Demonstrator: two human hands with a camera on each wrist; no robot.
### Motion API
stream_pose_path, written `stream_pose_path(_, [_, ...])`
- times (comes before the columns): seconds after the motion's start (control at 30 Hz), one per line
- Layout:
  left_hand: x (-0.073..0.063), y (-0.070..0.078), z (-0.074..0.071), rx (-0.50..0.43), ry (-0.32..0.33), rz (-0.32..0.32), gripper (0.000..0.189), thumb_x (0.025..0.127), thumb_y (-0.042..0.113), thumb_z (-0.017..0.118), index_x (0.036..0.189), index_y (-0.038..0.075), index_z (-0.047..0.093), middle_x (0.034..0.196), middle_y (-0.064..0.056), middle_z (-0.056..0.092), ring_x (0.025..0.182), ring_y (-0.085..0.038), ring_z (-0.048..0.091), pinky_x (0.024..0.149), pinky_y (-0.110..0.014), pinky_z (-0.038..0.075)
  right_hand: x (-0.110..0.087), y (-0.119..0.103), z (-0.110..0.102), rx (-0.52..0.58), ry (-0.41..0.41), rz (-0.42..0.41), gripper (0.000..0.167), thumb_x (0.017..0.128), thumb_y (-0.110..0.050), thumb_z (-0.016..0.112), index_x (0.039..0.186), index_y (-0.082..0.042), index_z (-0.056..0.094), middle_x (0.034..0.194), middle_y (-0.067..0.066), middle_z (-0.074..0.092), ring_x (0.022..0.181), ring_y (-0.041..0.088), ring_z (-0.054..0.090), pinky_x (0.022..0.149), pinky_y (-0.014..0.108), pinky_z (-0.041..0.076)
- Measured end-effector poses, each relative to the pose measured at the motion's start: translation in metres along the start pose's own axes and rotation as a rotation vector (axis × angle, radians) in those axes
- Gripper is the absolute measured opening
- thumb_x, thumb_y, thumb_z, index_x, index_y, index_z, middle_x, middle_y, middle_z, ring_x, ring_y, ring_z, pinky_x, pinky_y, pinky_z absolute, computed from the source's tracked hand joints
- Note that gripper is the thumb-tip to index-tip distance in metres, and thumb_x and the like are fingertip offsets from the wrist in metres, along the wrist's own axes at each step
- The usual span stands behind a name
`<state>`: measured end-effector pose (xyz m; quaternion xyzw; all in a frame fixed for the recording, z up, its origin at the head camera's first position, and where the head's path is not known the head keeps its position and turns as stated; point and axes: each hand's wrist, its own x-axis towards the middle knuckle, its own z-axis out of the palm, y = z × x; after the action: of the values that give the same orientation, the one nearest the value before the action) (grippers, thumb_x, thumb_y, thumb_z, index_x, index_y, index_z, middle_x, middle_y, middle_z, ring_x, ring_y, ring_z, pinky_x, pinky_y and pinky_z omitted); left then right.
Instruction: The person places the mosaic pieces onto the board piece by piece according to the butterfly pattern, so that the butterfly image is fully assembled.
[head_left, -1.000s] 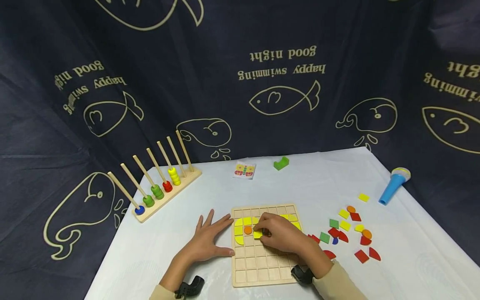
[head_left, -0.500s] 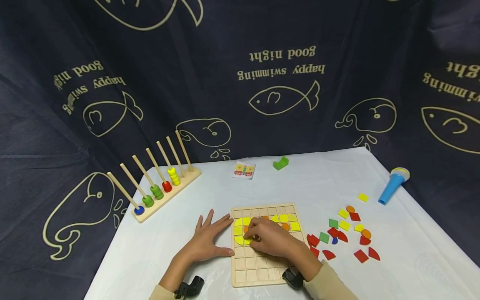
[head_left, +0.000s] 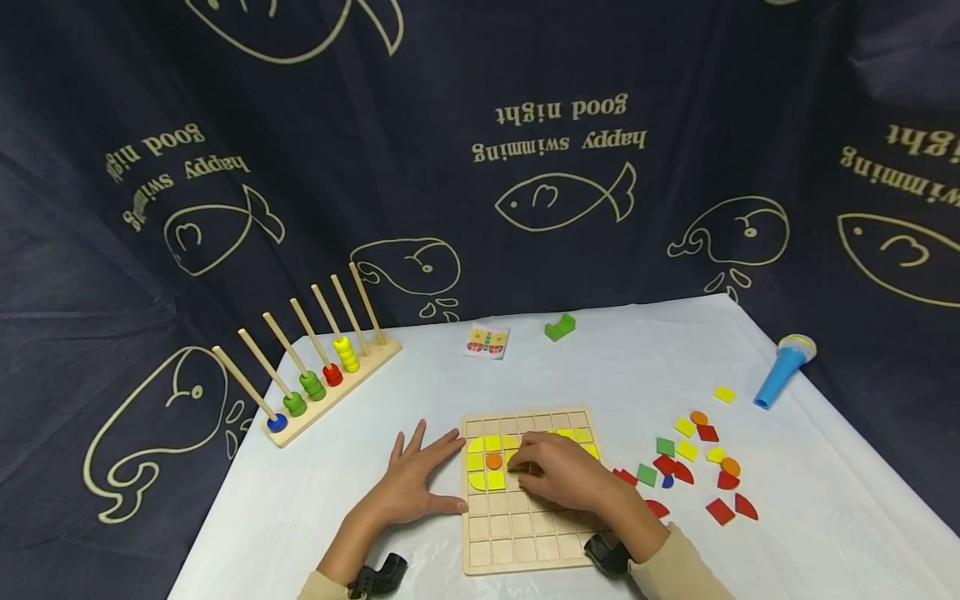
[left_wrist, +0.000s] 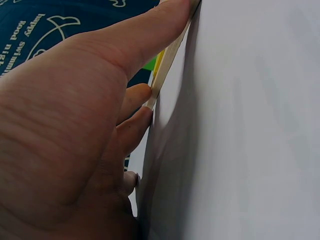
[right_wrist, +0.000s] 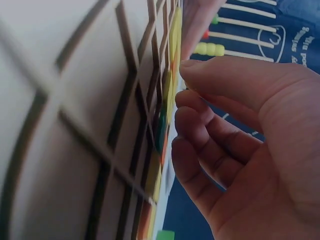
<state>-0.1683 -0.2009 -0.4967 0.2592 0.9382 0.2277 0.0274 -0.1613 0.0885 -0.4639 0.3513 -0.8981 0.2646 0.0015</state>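
Note:
A wooden grid board (head_left: 481,553) lies flat on the table, with yellow tiles (head_left: 476,444) and an orange disc (head_left: 493,461) in its upper rows. One yellow square tile (head_left: 496,481) sits in the third row. My left hand (head_left: 408,483) rests at the board's left side, fingers spread; in the left wrist view its thumb and fingertips touch the board's edge (left_wrist: 167,60). Over the upper middle of the board is my right hand (head_left: 562,471), covering some cells. Its fingers are loosely bent in the right wrist view, fingertips close to the tiles, and no piece shows between them.
Loose red, green, yellow, orange and blue pieces (head_left: 686,450) are scattered right of the board. A pattern card (head_left: 486,342) and a green block (head_left: 560,327) lie behind it. A peg stand with beads (head_left: 330,392) is at the left, a blue toy microphone (head_left: 784,371) at the right.
My right hand has carried a yellow square tile leftward, left it in a third-row cell, and moved back right. The left hand has stayed at the board's side.

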Motion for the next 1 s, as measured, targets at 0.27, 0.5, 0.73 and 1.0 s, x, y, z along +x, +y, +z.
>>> stream_pose_path(0.27, [0.0,-0.001,0.0,-0.013,-0.001,-0.002,0.096,0.066,0.072,0.07,0.146,0.026,0.043,0.153,0.006,0.032,0.143,-0.04,0.001,0.108,-0.062,-0.009,-0.017,0.016,-0.013,-0.027,0.022,0.05,0.018,0.085,-0.017,0.073,0.103,-0.015,0.075,0.089,-0.011,0.058,0.073,0.002,0.05,0.068,0.027,0.047])
stream_pose_path(0.5, [0.0,-0.001,0.0,-0.014,-0.004,-0.005,0.096,0.066,0.072,0.07,0.146,0.026,0.044,0.153,0.007,0.033,0.143,-0.04,0.001,0.107,-0.063,-0.008,-0.035,0.032,-0.027,-0.035,0.047,0.12,0.018,0.084,-0.018,0.073,0.103,-0.016,0.075,0.088,-0.013,0.06,0.077,0.003,0.052,0.073,0.03,0.049])
stream_pose_path(0.73, [0.0,0.0,0.0,-0.017,-0.005,-0.007,0.095,0.066,0.071,0.071,0.146,0.026,0.044,0.153,0.006,0.033,0.143,-0.04,0.001,0.107,-0.064,-0.008,-0.053,0.046,-0.039,-0.018,0.076,0.209,0.02,0.083,-0.016,0.075,0.102,-0.016,0.075,0.086,-0.013,0.059,0.073,0.007,0.05,0.068,0.026,0.046])
stream_pose_path(1.0, [-0.001,0.001,-0.001,-0.012,-0.001,-0.001,0.096,0.067,0.071,0.071,0.146,0.025,0.044,0.153,0.006,0.033,0.143,-0.04,0.001,0.107,-0.063,-0.008,-0.072,0.062,-0.053,0.003,0.092,0.374,0.023,0.083,-0.016,0.075,0.106,-0.015,0.074,0.08,-0.016,0.055,0.072,0.009,0.05,0.066,0.024,0.048])
